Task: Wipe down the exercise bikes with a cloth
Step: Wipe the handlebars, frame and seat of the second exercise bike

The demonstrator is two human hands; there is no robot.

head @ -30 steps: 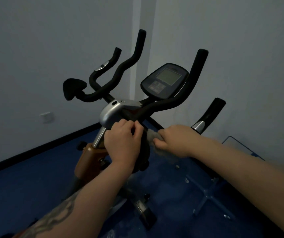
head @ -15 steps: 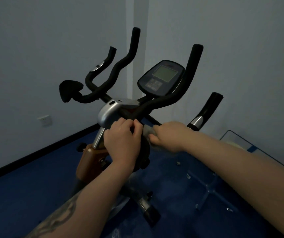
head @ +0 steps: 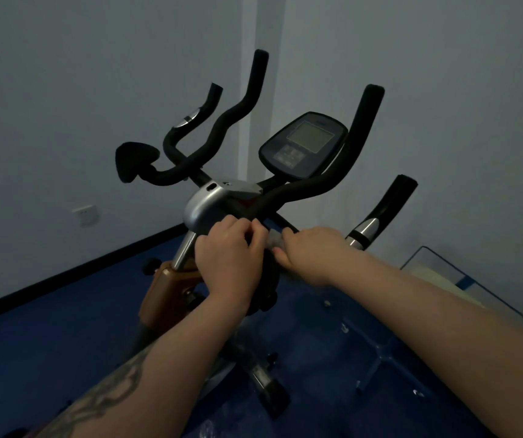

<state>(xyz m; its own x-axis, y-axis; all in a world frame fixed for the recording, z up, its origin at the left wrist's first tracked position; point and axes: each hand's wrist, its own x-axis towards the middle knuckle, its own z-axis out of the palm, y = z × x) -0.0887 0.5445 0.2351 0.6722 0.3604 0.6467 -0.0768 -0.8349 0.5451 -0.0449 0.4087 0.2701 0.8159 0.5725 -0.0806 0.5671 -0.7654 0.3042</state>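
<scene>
Right now the right hand [head: 312, 252] has its fingers curled round a pale grey cloth [head: 275, 242], bunched against the dark tube just under the handlebar junction of the exercise bike [head: 209, 205]. Only a small fold of the cloth shows between the two hands; the rest is hidden inside the grip. The left hand [head: 228, 257] is curled too, thumb touching the cloth's near end, and seems to clasp the stem below the silver housing, though what lies under its palm cannot be seen.

To do this step well, I judge the left hand should steady the stem while the right draws the cloth along the tube, turning round it so the underside is reached, not only the top. Pressure can be firm on the bare metal, lighter on the foam handlebars [head: 326, 181], which may drag at the cloth. The console [head: 303, 145], tilted up behind the hands, wants a gentle pass with a clean fold, without leaning on its buttons.

Outward from the hands, the bike stands on the blue floor [head: 48, 327] near the room's corner, its orange frame piece [head: 163, 290] low on the left. A wall socket [head: 86, 214] sits on the left wall, and a clear-edged panel [head: 443, 276] rests against the right wall.
</scene>
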